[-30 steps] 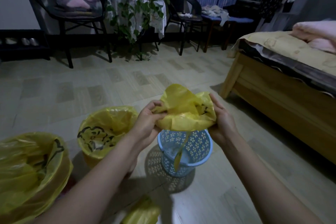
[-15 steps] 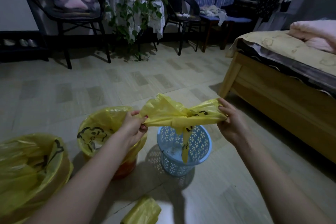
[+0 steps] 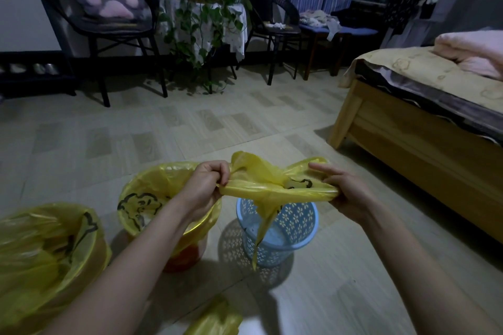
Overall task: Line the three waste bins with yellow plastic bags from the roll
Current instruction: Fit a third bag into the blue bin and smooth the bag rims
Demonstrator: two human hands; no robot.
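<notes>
A yellow plastic bag is stretched sideways above the small blue lattice bin, its tail hanging down into the bin. My left hand pinches the bag's left edge, and my right hand grips its right edge. Left of the blue bin stands an orange bin lined with a yellow bag. At the far left a larger bin is also covered by a yellow bag. The roll of yellow bags lies on the floor at the bottom edge.
A wooden bed with bedding stands close on the right. Chairs, a potted plant on a stand and a shoe rack line the back wall. Tiled floor lies between them and the bins.
My hands have moved apart and lower, pulling the bunched bag out into a wide strip over the blue bin. The bag's tail now hangs deeper into the bin.
</notes>
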